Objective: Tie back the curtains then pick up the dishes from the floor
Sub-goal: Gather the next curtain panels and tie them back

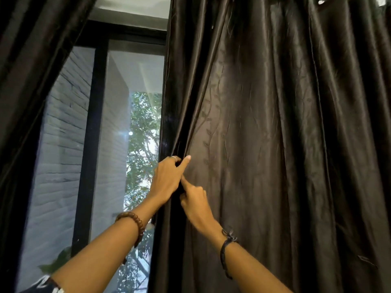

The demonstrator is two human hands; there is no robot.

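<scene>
Reaching up to the inner edge of the dark brown satin curtain with a faint embroidered vine pattern (264,144), both hands work at its hem. The left hand (167,178) has its grip closed round the gathered edge fold, thumb pointing up against the cloth. The right hand (194,201) sits just below it, touching it, its fingers curled into the same fold and the index finger extended upward. A brown beaded bracelet (135,227) circles the left wrist; a black cord bracelet (226,248) circles the right. A second dark curtain (27,81) hangs at far left. Between them shows the black-framed glass window (95,123), with a white brick wall (63,144) and green tree foliage (143,134) outside.
</scene>
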